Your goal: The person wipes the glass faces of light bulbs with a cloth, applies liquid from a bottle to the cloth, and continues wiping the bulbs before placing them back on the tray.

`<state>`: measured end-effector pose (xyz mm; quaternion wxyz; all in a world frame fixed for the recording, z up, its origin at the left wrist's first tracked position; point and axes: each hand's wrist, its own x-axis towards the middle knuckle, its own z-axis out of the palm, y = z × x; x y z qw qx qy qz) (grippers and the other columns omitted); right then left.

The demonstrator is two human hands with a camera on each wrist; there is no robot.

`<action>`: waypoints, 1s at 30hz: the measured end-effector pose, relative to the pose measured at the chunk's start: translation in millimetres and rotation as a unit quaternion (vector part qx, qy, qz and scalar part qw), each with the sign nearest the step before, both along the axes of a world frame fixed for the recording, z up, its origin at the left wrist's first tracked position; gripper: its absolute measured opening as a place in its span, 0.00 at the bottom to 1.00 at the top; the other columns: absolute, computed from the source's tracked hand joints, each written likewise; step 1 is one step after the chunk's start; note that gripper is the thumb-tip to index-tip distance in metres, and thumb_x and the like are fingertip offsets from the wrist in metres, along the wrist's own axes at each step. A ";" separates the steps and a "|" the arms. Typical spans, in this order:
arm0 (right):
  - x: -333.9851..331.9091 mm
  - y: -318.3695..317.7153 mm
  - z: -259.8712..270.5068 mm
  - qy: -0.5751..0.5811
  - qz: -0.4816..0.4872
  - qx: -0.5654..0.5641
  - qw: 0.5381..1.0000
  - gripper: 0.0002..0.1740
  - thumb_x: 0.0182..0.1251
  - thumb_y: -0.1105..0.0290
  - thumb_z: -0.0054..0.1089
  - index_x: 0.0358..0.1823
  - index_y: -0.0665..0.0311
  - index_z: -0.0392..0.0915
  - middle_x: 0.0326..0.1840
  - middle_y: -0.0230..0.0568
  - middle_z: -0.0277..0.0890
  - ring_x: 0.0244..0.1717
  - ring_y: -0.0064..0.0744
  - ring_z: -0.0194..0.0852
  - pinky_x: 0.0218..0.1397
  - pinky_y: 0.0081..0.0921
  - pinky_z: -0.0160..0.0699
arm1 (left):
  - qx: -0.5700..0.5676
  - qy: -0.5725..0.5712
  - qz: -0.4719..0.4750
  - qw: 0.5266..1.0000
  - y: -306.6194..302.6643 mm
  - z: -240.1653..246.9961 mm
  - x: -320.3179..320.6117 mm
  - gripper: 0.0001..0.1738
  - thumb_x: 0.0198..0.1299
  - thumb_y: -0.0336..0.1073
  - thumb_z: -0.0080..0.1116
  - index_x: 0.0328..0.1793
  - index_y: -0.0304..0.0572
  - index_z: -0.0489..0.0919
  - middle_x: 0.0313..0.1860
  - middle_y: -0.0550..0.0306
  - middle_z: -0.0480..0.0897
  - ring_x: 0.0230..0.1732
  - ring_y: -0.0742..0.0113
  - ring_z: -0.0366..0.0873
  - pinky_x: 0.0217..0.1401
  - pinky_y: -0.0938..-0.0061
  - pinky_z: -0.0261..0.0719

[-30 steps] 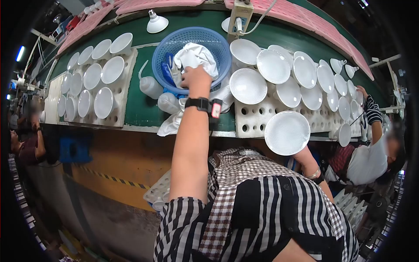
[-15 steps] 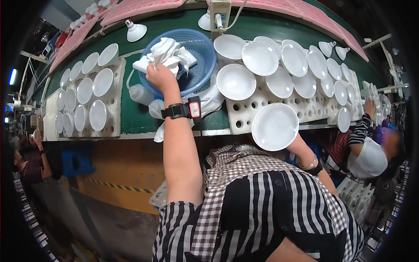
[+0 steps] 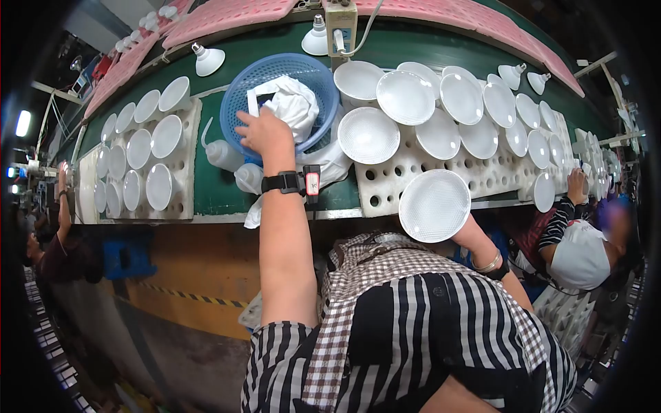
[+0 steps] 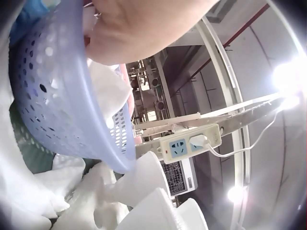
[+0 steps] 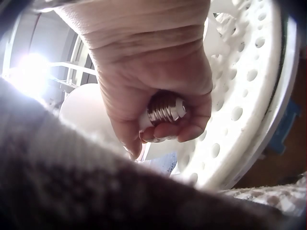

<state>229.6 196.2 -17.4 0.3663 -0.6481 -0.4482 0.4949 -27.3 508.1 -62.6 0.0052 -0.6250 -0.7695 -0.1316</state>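
My right hand [image 3: 475, 234] grips a white reflector lamp bulb [image 3: 434, 206] from below, its broad round face turned up. In the right wrist view the fingers curl round its metal screw base [image 5: 165, 109]. My left hand [image 3: 267, 135] is over the near rim of a blue plastic basket [image 3: 234, 89], with its fingers spread and nothing held in them. A crumpled white cloth [image 3: 295, 110] lies in the basket just beyond that hand. The left wrist view shows part of the hand [image 4: 144, 28] above the basket's rim [image 4: 98, 105].
White foam trays [image 3: 385, 186] with rows of bulbs stand on both sides of the basket. Two squeeze bottles [image 3: 224, 155] and more cloth [image 3: 330, 162] lie near it. A power strip [image 3: 341, 31] stands behind. Another person [image 3: 578, 251] works at the right.
My left hand lifted the white cloth from the basket and moved it left; now the cloth is back in the basket and let go. The right hand still holds the bulb.
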 end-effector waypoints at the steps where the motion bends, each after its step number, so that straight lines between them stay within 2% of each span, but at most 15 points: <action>1: -0.1 0.2 4.6 0.007 -0.007 -0.020 1.000 0.34 0.55 0.70 0.73 0.64 0.67 0.70 0.59 0.43 0.77 0.58 0.32 0.75 0.62 0.30 0.74 | 0.037 -0.016 -0.081 0.996 2.9 5.5 4.3 0.14 0.59 0.34 0.52 0.46 0.45 0.86 0.54 0.39 0.78 0.59 0.44 0.75 0.58 0.52 0.74; 4: 2.5 -2.4 -0.7 0.048 -0.033 -0.031 0.998 0.32 0.56 0.70 0.72 0.63 0.67 0.71 0.58 0.43 0.78 0.58 0.32 0.76 0.61 0.30 0.75 | 0.145 -0.064 -0.315 0.936 14.3 15.3 17.7 0.15 0.60 0.28 0.50 0.49 0.43 0.85 0.59 0.46 0.79 0.58 0.52 0.77 0.61 0.62 0.73; 5: 4.9 -4.2 -6.4 0.048 -0.034 -0.030 0.998 0.32 0.56 0.70 0.72 0.63 0.67 0.71 0.58 0.43 0.78 0.58 0.32 0.76 0.61 0.30 0.75 | 0.146 -0.064 -0.316 0.935 23.6 10.1 23.8 0.15 0.60 0.28 0.50 0.49 0.43 0.85 0.59 0.46 0.79 0.58 0.52 0.77 0.61 0.62 0.73; 7: 13.8 -10.7 -24.0 0.021 -0.017 -0.023 0.999 0.32 0.57 0.70 0.71 0.64 0.66 0.71 0.59 0.43 0.77 0.59 0.32 0.75 0.62 0.30 0.74 | -0.178 -0.337 -0.358 0.853 50.1 -16.7 41.3 0.14 0.58 0.30 0.51 0.45 0.42 0.87 0.52 0.42 0.83 0.58 0.45 0.78 0.63 0.59 0.73; 8: 17.5 -13.0 -29.9 0.021 -0.021 -0.022 0.999 0.32 0.57 0.70 0.71 0.64 0.66 0.71 0.59 0.43 0.77 0.59 0.32 0.75 0.62 0.30 0.74 | -0.235 -0.259 -0.354 0.867 64.3 -32.1 41.0 0.21 0.57 0.33 0.55 0.58 0.45 0.82 0.58 0.44 0.81 0.64 0.45 0.74 0.64 0.59 0.73; 9: 20.4 -17.0 -35.2 0.008 -0.017 0.010 1.000 0.33 0.57 0.71 0.72 0.64 0.66 0.70 0.60 0.43 0.76 0.59 0.32 0.75 0.63 0.30 0.74 | -0.237 -0.257 -0.359 0.866 66.6 -37.3 35.9 0.21 0.57 0.33 0.55 0.58 0.45 0.82 0.58 0.44 0.81 0.64 0.45 0.74 0.64 0.59 0.73; 11: 27.0 -26.2 -37.9 -0.004 -0.021 0.040 0.999 0.34 0.56 0.71 0.72 0.65 0.66 0.70 0.60 0.42 0.76 0.59 0.33 0.74 0.63 0.31 0.73 | -0.183 -0.005 -0.300 0.936 58.8 -46.7 27.5 0.30 0.58 0.40 0.60 0.69 0.51 0.72 0.62 0.44 0.77 0.63 0.43 0.74 0.62 0.57 0.75; 13: 30.6 -35.7 -40.3 0.012 -0.053 0.026 0.998 0.37 0.52 0.72 0.75 0.64 0.65 0.69 0.60 0.42 0.76 0.60 0.33 0.73 0.64 0.30 0.72 | -0.200 0.103 -0.149 0.963 35.3 8.4 32.6 0.36 0.57 0.46 0.64 0.73 0.55 0.66 0.63 0.43 0.73 0.61 0.43 0.75 0.59 0.56 0.77; 16: 35.4 -46.5 -37.2 -0.014 -0.047 -0.010 0.999 0.40 0.47 0.73 0.78 0.64 0.64 0.70 0.60 0.42 0.76 0.60 0.33 0.74 0.64 0.30 0.72 | -0.129 0.006 -0.047 0.991 49.4 -19.6 9.6 0.26 0.63 0.43 0.56 0.68 0.56 0.71 0.59 0.41 0.72 0.59 0.46 0.74 0.56 0.59 0.79; 21: 29.6 -31.3 -5.1 -0.006 -0.052 -0.052 0.997 0.40 0.45 0.73 0.78 0.64 0.64 0.69 0.60 0.42 0.76 0.60 0.33 0.74 0.63 0.29 0.73 | -0.151 0.086 -0.019 0.985 48.1 -19.0 6.5 0.16 0.62 0.42 0.57 0.54 0.47 0.82 0.61 0.41 0.70 0.57 0.43 0.74 0.55 0.60 0.78; 23: 29.2 -27.6 -1.7 -0.001 -0.046 -0.068 0.997 0.39 0.47 0.74 0.77 0.64 0.64 0.69 0.60 0.42 0.76 0.59 0.34 0.74 0.63 0.29 0.73 | -0.036 0.119 -0.088 0.988 36.7 -2.9 20.5 0.16 0.59 0.43 0.60 0.49 0.43 0.84 0.63 0.45 0.69 0.57 0.44 0.73 0.51 0.61 0.77; 24: 28.4 -26.7 -0.5 0.003 -0.050 -0.051 0.997 0.38 0.48 0.74 0.76 0.64 0.64 0.69 0.60 0.42 0.76 0.59 0.33 0.74 0.63 0.29 0.74 | 0.103 0.164 -0.116 0.974 34.4 -3.0 26.8 0.20 0.54 0.47 0.64 0.50 0.46 0.84 0.59 0.43 0.75 0.54 0.47 0.76 0.53 0.62 0.77; 25: 28.1 -26.4 -0.5 0.006 -0.054 -0.034 0.998 0.37 0.50 0.74 0.75 0.64 0.64 0.69 0.60 0.42 0.76 0.59 0.33 0.74 0.63 0.29 0.74 | 0.104 0.164 -0.118 0.974 44.4 -8.5 28.6 0.20 0.54 0.47 0.64 0.50 0.46 0.84 0.59 0.43 0.75 0.54 0.47 0.76 0.53 0.62 0.77; 27: 28.6 -28.7 -1.9 0.009 -0.061 -0.033 0.998 0.37 0.50 0.74 0.75 0.64 0.64 0.69 0.60 0.42 0.76 0.59 0.33 0.74 0.63 0.29 0.74 | 0.173 0.036 -0.295 0.939 67.7 -19.1 35.4 0.19 0.53 0.46 0.64 0.48 0.45 0.84 0.46 0.43 0.81 0.47 0.45 0.78 0.52 0.61 0.77; 30: 31.3 -30.2 -7.6 0.014 -0.075 -0.020 0.997 0.37 0.50 0.74 0.75 0.64 0.64 0.69 0.60 0.42 0.76 0.59 0.33 0.74 0.63 0.30 0.74 | 0.018 -0.026 -0.230 0.973 80.5 -38.2 42.1 0.23 0.54 0.50 0.66 0.48 0.40 0.82 0.44 0.41 0.83 0.46 0.41 0.80 0.50 0.58 0.79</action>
